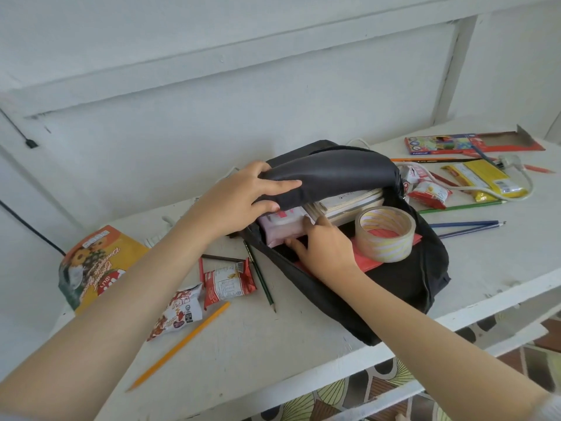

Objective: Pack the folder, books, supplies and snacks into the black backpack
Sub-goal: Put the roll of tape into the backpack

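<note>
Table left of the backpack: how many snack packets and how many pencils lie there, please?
Snack packets: 3 (orange bag, red packet, white packet)
Pencils: 4 (yellow pencil, dark green pencil, brown pencil, red pencil)
Total: 7
</note>
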A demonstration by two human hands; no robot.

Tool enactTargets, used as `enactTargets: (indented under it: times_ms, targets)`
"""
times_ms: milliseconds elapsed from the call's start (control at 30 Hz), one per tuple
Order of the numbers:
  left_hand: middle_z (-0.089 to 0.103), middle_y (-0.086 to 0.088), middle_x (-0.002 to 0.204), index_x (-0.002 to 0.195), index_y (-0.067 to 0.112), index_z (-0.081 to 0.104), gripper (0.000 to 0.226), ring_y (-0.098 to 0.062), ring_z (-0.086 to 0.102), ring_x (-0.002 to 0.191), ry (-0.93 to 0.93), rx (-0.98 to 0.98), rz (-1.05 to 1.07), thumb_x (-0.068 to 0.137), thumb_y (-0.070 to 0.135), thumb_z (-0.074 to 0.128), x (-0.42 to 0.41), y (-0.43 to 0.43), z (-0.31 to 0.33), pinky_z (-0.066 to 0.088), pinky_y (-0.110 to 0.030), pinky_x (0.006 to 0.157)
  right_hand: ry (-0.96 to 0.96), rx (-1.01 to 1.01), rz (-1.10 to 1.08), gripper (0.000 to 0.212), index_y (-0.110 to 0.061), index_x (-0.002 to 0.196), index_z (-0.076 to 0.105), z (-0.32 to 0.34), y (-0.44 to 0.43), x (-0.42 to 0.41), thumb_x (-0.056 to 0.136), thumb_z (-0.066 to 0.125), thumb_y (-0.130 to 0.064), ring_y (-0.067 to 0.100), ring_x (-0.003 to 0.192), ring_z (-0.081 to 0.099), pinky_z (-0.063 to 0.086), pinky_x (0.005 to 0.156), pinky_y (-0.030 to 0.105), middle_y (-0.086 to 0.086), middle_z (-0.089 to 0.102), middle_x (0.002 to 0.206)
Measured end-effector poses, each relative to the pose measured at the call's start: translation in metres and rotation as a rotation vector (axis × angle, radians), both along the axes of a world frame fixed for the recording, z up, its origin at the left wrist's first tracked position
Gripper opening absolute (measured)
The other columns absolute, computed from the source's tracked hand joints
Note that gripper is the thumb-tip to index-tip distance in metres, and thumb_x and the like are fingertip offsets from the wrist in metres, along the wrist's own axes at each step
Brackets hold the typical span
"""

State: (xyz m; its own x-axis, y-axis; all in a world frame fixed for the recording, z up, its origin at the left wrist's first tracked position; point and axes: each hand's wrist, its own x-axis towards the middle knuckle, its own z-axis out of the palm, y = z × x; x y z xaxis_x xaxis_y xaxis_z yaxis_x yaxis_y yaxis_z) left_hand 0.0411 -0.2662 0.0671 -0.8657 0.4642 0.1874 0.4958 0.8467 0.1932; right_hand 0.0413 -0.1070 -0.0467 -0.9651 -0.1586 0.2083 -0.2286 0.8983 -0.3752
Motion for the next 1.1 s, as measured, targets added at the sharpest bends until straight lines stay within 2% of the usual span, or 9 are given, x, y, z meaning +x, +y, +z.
enactTargets:
  times_ms: [133, 267, 400, 633, 733, 800, 867, 967, 1100]
  targets:
    - [0.042, -0.005, 0.127, 0.131, 0.044, 0.046, 0.048, -0.025, 0.048, 0.11, 0.152, -0.037, 0.018, 0.093, 0.016, 0.054, 0.004, 0.006, 0.001, 0.041, -0.032, 0.086, -0.005, 0.003, -0.003, 0.045, -0.009, 0.12, 0.049, 0.005, -0.001, -0.006, 0.096, 0.041, -0.046, 0.031, 0.095, 0.06, 0.044, 0.067, 0.034, 0.013, 0.054, 0.117]
    - [0.047, -0.009, 0.121, 0.129, 0.036, 0.053, 0.047, -0.021, 0.055, 0.097, 0.305, -0.046, -0.004, 0.091, 0.009, 0.056, 0.011, 0.01, 0.002, 0.039, -0.025, 0.071, -0.029, 0.002, 0.036, 0.045, -0.007, 0.119, 0.051, 0.009, -0.004, -0.015, 0.096, 0.042, -0.045, 0.034, 0.099, 0.058, 0.04, 0.068, 0.033, 0.016, 0.055, 0.113]
    - [0.047, -0.007, 0.123, 0.129, 0.036, 0.053, 0.046, -0.011, 0.049, 0.093, 0.309, -0.024, 0.014, 0.092, 0.009, 0.055, 0.013, 0.011, 0.004, 0.036, -0.023, 0.07, -0.046, 0.051, 0.05, 0.044, -0.006, 0.118, 0.051, 0.012, -0.007, -0.026, 0.097, 0.04, -0.043, 0.035, 0.102, 0.057, 0.042, 0.073, 0.036, 0.017, 0.058, 0.112]
    - [0.046, -0.003, 0.121, 0.127, 0.041, 0.053, 0.045, -0.006, 0.042, 0.086, 0.304, 0.011, 0.03, 0.092, 0.012, 0.055, 0.008, 0.009, 0.0, 0.035, -0.021, 0.07, -0.135, 0.1, 0.084, 0.044, -0.014, 0.134, 0.042, 0.016, -0.009, -0.037, 0.099, 0.034, -0.04, 0.034, 0.102, 0.059, 0.041, 0.07, 0.035, 0.015, 0.063, 0.109]
    - [0.047, -0.004, 0.122, 0.125, 0.044, 0.054, 0.046, -0.017, 0.051, 0.1, 0.287, 0.034, 0.026, 0.091, 0.014, 0.057, 0.004, 0.005, -0.009, 0.048, -0.032, 0.078, -0.155, 0.122, 0.13, 0.04, -0.013, 0.117, 0.054, 0.027, -0.002, -0.016, 0.097, 0.037, -0.042, 0.03, 0.093, 0.061, 0.045, 0.07, 0.035, 0.01, 0.063, 0.096]
    - [0.046, -0.003, 0.127, 0.124, 0.044, 0.055, 0.044, -0.02, 0.047, 0.114, 0.266, 0.036, 0.028, 0.09, 0.016, 0.058, 0.003, 0.001, -0.018, 0.047, -0.033, 0.088, -0.185, 0.126, 0.219, 0.038, -0.014, 0.092, 0.062, 0.041, 0.004, 0.011, 0.096, 0.039, -0.044, 0.023, 0.08, 0.06, 0.044, 0.066, 0.031, 0.004, 0.06, 0.08]
    - [0.045, 0.001, 0.131, 0.121, 0.042, 0.058, 0.04, -0.016, 0.042, 0.123, 0.216, 0.105, 0.029, 0.089, 0.019, 0.061, 0.007, -0.003, -0.026, 0.039, -0.027, 0.095, -0.197, 0.101, 0.326, 0.043, -0.014, 0.072, 0.06, 0.059, 0.008, 0.043, 0.095, 0.041, -0.045, 0.017, 0.063, 0.053, 0.04, 0.058, 0.028, 0.0, 0.054, 0.064]
    - [0.051, 0.0, 0.129, 0.118, 0.034, 0.064, 0.032, -0.013, 0.045, 0.12, 0.308, 0.138, 0.047, 0.088, 0.023, 0.062, 0.025, -0.012, -0.039, 0.036, -0.021, 0.095, -0.27, -0.025, 0.541, 0.049, -0.009, 0.066, 0.057, 0.085, 0.005, 0.085, 0.092, 0.045, -0.049, 0.013, 0.048, 0.039, 0.029, 0.047, 0.025, 0.002, 0.046, 0.053]
    - [0.06, -0.008, 0.117, 0.113, 0.02, 0.068, 0.026, -0.021, 0.054, 0.107, 0.458, 0.057, 0.162, 0.09, 0.024, 0.056, 0.062, -0.041, -0.068, 0.046, -0.029, 0.085, -0.36, -0.103, 0.709, 0.049, -0.005, 0.067, 0.051, 0.092, -0.016, 0.101, 0.091, 0.048, -0.047, 0.012, 0.049, 0.032, 0.027, 0.05, 0.031, 0.007, 0.04, 0.058]
